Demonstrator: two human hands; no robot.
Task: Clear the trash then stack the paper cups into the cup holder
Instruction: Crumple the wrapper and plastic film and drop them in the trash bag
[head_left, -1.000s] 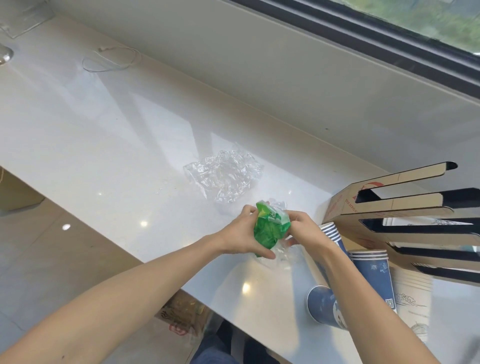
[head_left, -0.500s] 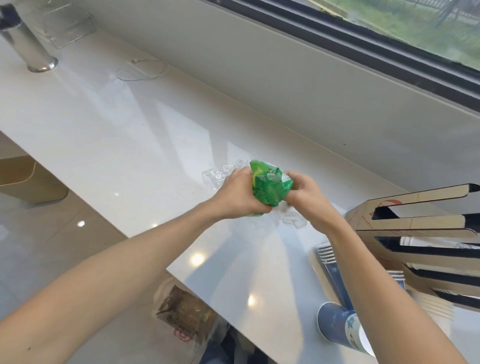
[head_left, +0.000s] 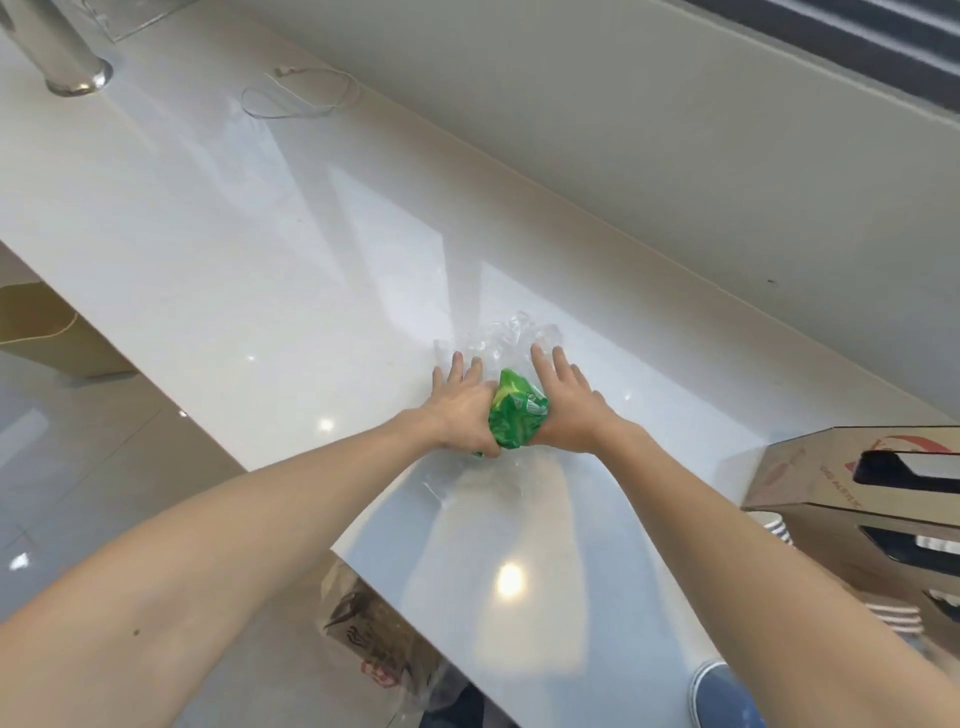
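A crumpled green wrapper (head_left: 517, 415) is pressed between my left hand (head_left: 462, 405) and my right hand (head_left: 563, 405) on the white counter (head_left: 260, 234). Fingers of both hands stretch forward onto a crumpled clear plastic sheet (head_left: 506, 338) just beyond. More clear film (head_left: 467, 480) lies under my wrists. The cardboard cup holder (head_left: 857, 499) stands at the right edge, with striped cup rims (head_left: 779, 530) showing beside it. A blue paper cup (head_left: 724, 699) lies at the bottom right.
A metal post base (head_left: 78, 78) and a thin white cable loop (head_left: 301, 93) sit far left on the counter. A wall (head_left: 623, 130) backs the counter. Below its front edge, a brown paper bag in plastic (head_left: 374, 639) rests on the floor.
Both hands carried the green wrapper forward and down onto the clear plastic sheet, and their fingers spread out over it. The camera tilted, so the cup holder slid right.
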